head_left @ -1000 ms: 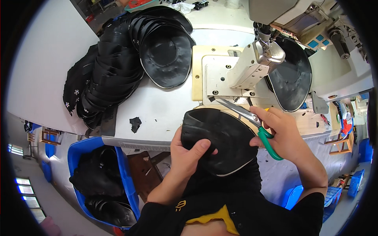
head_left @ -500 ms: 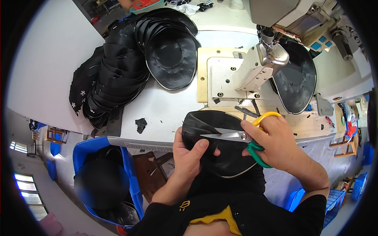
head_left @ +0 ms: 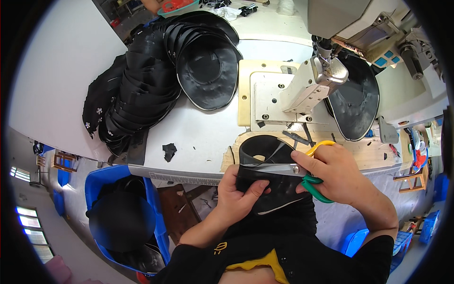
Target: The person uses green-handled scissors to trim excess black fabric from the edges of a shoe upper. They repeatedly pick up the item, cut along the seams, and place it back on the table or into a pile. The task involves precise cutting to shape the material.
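A black leather-like piece [head_left: 280, 191], curled into a loop with a pale edge along its bottom, hangs in front of me at the table's edge. My left hand [head_left: 242, 195] grips its left side, thumb on the front. In my right hand [head_left: 333, 173] are scissors [head_left: 276, 168] with one yellow and one green handle. Their blades lie nearly together across the upper part of the piece, tips pointing left toward my left fingers. A thin dark strip [head_left: 276, 152] slants up from the loop beside the blades. Whether the blades are fully closed I cannot make out.
Overlapping black pieces [head_left: 146, 80] form a long stack at the back left. A sewing machine [head_left: 307, 90] stands at the back right, with another black piece [head_left: 354, 102] beside it. A blue bin [head_left: 161, 222] holds black pieces at lower left. Scraps [head_left: 169, 151] lie on the table.
The black piece has turned and curled into an upright loop showing its opening. My left hand has moved slightly right and down. The scissors have shifted slightly right, their blades closer together.
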`<state>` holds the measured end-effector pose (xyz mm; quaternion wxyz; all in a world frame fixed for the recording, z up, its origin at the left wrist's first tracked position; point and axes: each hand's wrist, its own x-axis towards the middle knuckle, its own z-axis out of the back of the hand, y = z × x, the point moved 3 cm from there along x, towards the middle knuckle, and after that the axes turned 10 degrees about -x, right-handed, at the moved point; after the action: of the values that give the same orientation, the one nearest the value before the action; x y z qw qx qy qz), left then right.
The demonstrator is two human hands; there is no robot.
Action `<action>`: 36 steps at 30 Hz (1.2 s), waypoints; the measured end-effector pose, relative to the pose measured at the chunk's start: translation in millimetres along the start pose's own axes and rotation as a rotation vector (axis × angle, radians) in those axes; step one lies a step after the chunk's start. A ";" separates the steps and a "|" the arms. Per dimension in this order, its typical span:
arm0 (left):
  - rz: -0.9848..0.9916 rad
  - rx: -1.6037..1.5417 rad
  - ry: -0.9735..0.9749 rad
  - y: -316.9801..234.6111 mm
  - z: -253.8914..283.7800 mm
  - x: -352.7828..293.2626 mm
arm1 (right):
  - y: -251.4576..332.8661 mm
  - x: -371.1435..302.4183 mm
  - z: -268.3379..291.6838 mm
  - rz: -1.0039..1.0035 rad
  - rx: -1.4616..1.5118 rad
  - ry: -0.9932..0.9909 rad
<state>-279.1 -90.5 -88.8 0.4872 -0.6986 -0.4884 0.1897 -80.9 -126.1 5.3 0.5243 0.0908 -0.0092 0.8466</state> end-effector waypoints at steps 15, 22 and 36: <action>0.111 -0.382 -0.193 -3.5 18.6 14.1 | -13.5 3.4 -10.1 -0.057 0.025 -0.104; 0.127 -0.399 -0.211 -4.4 14.1 14.0 | -11.5 -3.2 -27.0 -0.090 -0.001 -0.137; 0.075 0.347 0.886 -68.3 -158.3 125.0 | -36.5 -118.4 -35.0 -0.570 1.302 -0.846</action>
<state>-139.4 -57.2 68.5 0.7508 -0.6377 -0.1695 -0.0302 -2.2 -210.6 -51.3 0.5138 0.6860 0.3099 0.4116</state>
